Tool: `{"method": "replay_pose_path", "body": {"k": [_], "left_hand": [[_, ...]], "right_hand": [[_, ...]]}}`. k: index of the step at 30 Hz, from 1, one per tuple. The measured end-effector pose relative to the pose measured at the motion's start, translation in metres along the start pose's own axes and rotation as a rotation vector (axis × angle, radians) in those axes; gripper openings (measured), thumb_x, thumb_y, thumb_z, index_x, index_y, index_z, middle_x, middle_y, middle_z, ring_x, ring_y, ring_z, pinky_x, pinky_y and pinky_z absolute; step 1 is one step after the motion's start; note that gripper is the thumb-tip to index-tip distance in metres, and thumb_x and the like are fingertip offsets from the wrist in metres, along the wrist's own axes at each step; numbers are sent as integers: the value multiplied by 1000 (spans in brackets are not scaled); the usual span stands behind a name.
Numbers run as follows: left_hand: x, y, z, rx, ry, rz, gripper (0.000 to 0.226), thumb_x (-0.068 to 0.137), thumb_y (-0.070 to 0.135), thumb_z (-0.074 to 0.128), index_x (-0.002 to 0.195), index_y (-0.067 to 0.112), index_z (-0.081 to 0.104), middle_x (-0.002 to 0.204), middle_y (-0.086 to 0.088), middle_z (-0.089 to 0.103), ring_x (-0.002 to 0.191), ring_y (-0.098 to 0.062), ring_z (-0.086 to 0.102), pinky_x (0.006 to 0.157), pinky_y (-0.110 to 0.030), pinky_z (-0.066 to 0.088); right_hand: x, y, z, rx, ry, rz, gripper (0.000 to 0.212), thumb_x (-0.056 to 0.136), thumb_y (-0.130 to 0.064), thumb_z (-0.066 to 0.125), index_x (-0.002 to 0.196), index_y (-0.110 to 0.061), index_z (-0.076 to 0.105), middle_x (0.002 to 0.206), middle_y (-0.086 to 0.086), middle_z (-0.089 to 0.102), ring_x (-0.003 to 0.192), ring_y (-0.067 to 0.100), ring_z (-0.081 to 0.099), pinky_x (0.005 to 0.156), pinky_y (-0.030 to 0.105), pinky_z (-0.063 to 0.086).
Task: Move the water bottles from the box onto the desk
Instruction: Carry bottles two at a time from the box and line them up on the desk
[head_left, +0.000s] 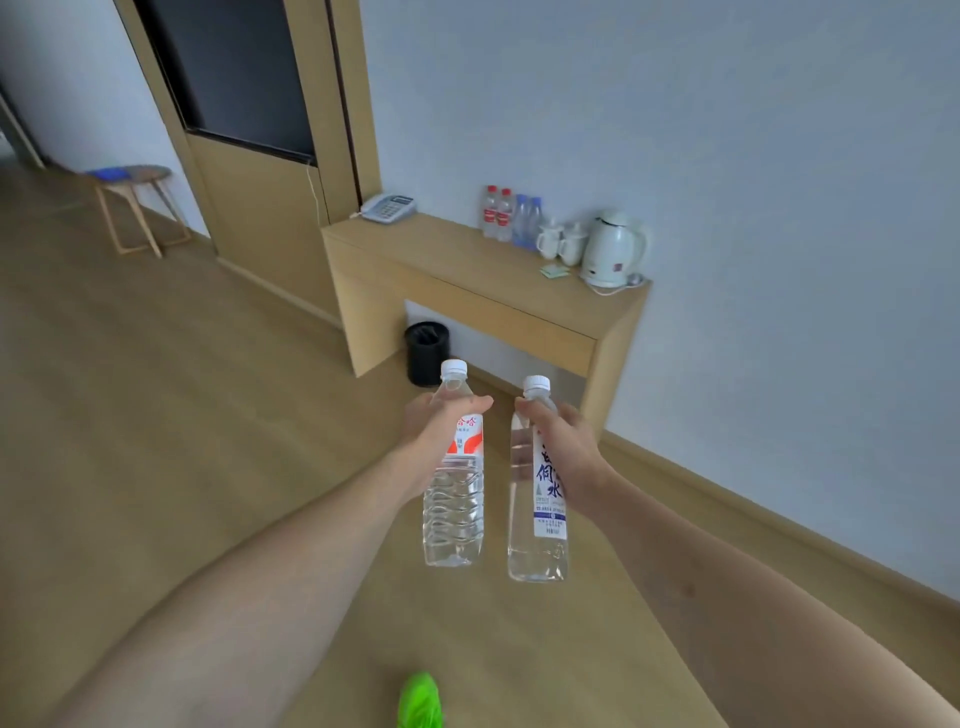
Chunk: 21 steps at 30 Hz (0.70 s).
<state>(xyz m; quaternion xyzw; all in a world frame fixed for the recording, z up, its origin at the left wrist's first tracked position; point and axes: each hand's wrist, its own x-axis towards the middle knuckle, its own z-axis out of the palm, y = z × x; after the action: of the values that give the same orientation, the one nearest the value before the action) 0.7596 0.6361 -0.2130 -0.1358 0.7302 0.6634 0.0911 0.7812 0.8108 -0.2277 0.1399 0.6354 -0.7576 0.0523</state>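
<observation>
Fingers curled round two upright bottles, left hand on red-label bottle, right hand on blue-label bottle; desk well ahead; neither hand nearer.

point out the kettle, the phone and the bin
kettle (613, 247), head view, on its white body
phone (388, 208), head view, on its keypad
bin (427, 353), head view, on its black side wall

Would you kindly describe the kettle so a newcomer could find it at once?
Look at the wooden desk against the wall. At its right end, beside two white cups, stands the kettle: white, with a handle, the tallest item there, unlike the clear bottles.
</observation>
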Motion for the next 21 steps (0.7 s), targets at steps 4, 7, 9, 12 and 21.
{"method": "replay_pose_path", "body": {"k": [4, 7, 9, 12, 21], "left_hand": [[91, 26, -30, 10, -13, -12, 52, 62, 52, 88, 100, 23, 67, 81, -5, 78, 68, -21, 75, 63, -32, 53], [151, 54, -48, 23, -37, -28, 53, 62, 55, 87, 99, 25, 63, 76, -3, 77, 65, -19, 75, 61, -30, 52], [188, 75, -58, 30, -32, -7, 52, 61, 53, 87, 98, 22, 67, 67, 2, 76, 54, -11, 72, 51, -24, 50], [238, 98, -71, 9, -27, 1, 49, 65, 45, 89, 98, 16, 68, 63, 2, 74, 48, -10, 69, 39, -17, 46], [394, 128, -99, 51, -21, -26, 55, 57, 56, 85, 98, 22, 72, 67, 4, 75, 52, -9, 70, 59, -28, 47]], "right_hand": [[79, -19, 48, -25, -10, 14, 50, 85, -37, 74, 125, -17, 53, 88, 22, 75, 73, 41, 70, 70, 57, 63], [133, -39, 78, -54, 7, 7, 49, 85, -39, 74, 124, -17, 53, 98, 31, 72, 76, 44, 71, 76, 65, 60], [168, -52, 97, -63, 22, 10, 45, 87, -40, 74, 120, -19, 53, 100, 31, 72, 76, 43, 71, 78, 67, 59], [217, -66, 120, -75, 26, 10, 40, 87, -41, 75, 115, -23, 53, 98, 28, 74, 78, 43, 73, 80, 66, 59], [374, -93, 175, -85, -12, 25, 44, 88, -38, 73, 118, -13, 54, 85, 20, 76, 68, 36, 71, 70, 54, 61]]}}
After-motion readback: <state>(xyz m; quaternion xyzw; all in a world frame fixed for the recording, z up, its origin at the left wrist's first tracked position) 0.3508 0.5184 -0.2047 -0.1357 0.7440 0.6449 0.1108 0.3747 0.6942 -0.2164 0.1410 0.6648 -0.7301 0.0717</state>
